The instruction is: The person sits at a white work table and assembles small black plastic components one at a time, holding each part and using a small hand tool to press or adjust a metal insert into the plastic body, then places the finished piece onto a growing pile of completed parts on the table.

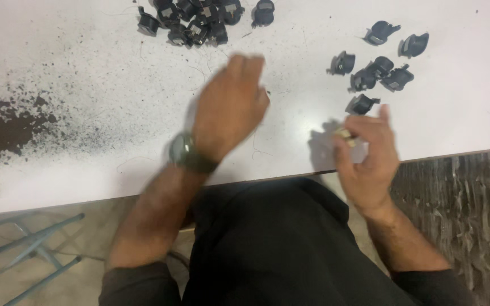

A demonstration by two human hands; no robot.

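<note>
Fingers (351,148) pinching small pale part (345,135), right hand (368,161)

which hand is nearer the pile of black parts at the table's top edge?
Left. The left hand reaches out just below the pile of black parts; the right hand is far off at the table's near edge, pinching a small pale piece.

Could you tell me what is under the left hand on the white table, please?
Around the left hand only bare white table shows. The hand is blurred and hides the patch directly beneath it, so anything there cannot be seen.
</note>
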